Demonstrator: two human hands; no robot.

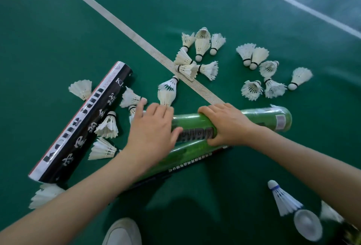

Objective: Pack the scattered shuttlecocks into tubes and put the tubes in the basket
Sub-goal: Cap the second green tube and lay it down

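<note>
Right hand (224, 125): fingers curled over green tube (263, 119), which lies on the court floor (58, 29). Left hand (152, 133): fingers outstretched, thumb on the same tube, fingertips touching one shuttlecock (167, 94). Black tube (82, 125): lying to the left. Loose shuttlecocks (252, 57): scattered beyond.

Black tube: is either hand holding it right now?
No. The black tube lies untouched at the left; the right hand grips the green tube and the left hand rests at its end.
</note>
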